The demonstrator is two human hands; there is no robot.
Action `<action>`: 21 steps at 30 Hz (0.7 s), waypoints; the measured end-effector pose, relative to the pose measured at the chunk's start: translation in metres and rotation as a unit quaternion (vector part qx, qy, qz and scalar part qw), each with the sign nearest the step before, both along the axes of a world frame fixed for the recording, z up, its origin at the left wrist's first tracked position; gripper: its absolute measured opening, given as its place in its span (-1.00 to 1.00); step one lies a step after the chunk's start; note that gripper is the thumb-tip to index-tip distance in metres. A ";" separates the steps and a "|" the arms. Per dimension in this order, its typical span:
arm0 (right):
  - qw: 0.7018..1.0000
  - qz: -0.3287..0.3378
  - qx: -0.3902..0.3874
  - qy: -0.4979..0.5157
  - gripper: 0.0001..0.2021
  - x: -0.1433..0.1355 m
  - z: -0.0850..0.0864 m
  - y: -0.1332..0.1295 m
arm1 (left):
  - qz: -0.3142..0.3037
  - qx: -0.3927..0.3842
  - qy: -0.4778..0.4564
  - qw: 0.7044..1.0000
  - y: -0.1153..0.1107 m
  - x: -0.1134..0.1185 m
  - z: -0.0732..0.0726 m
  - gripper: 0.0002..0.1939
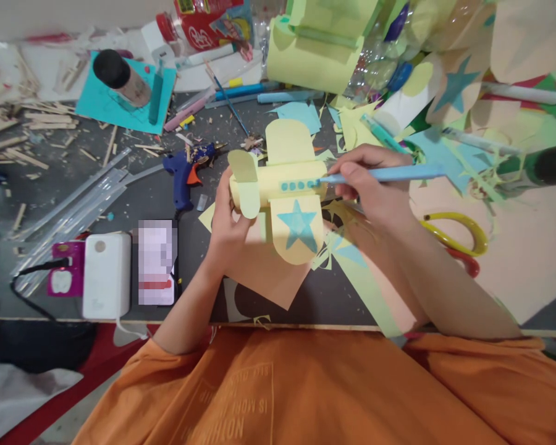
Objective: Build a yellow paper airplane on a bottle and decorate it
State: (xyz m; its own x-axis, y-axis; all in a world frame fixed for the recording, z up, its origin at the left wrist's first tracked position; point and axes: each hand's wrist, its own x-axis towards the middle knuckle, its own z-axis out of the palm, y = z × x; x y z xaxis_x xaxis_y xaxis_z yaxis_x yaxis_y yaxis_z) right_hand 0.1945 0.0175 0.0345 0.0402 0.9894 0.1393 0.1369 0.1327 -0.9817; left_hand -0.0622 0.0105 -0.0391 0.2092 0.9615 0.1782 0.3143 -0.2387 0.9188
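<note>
A pale yellow paper airplane model (pixel 291 137) with a rolled body, rounded wings and a propeller strip is held above the table. My left hand (pixel 227 216) is closed around its propeller end. On the near wing lies a blue star (pixel 297 226), and a row of several blue dots runs along the body. My right hand (pixel 370 185) grips a light blue marker (pixel 389 173), whose tip meets the body at the right end of the dots. Beneath the model lies a peach paper sheet (pixel 269 278).
A blue glue gun (pixel 181 176) and clear glue sticks (pixel 81 210) lie to the left, near a white power bank (pixel 106 275) and a phone (pixel 156 262). Yellow-handled scissors (pixel 463 233) rest at right among paper scraps. Bottles and a teal sheet (pixel 90 102) are farther back.
</note>
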 end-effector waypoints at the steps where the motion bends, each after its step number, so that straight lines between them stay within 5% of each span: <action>1: 1.000 0.008 0.012 -0.015 -0.86 -0.001 0.001 -0.001 | 0.000 -0.001 0.002 1.000 0.000 0.000 0.000 -0.22; 8: 0.996 0.025 0.030 -0.083 -0.69 -0.003 -0.001 -0.002 | 0.009 0.008 0.005 1.000 -0.001 -0.002 -0.004 -0.25; 21: 0.996 0.037 0.018 -0.075 -0.77 -0.004 -0.001 -0.002 | 0.006 0.003 -0.005 1.000 0.001 0.001 -0.001 -0.21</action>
State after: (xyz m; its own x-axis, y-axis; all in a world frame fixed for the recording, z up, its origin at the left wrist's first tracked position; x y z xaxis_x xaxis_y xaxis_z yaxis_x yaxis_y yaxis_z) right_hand 0.1909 0.0150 0.0332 -0.0574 0.9832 0.1734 0.2693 0.1825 -0.9456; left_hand -0.0615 0.0117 -0.0405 0.1954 0.9631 0.1851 0.3086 -0.2395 0.9205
